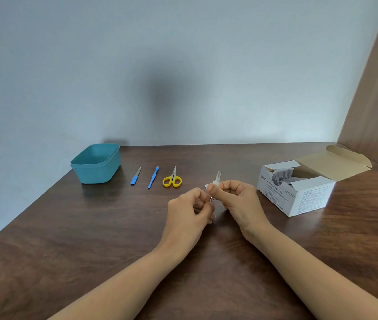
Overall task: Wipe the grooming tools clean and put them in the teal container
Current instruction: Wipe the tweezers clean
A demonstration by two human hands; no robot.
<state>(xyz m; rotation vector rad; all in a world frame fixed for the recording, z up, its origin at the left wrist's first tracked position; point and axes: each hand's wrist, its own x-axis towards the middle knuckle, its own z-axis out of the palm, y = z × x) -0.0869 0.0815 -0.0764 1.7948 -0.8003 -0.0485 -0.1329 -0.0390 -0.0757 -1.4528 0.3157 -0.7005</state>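
At frame centre, the left grip (188, 210) was clamped on the tweezers (218, 174); the right grip (238, 199) pinched the swab (215, 182) around them. Best to slide it firmly toward the tips.

Above the worktop (86, 232), the left hand (190, 209) grips the lower end of the tweezers (219, 174), whose tips point up and away. The right hand (236, 197) pinches a white swab (214, 183) around them. Behind lie yellow scissors (172, 179), a blue tool (153, 177) and a file (136, 176), with the teal container (95, 163) at the left. An open swab box (298, 195) sits at the right.
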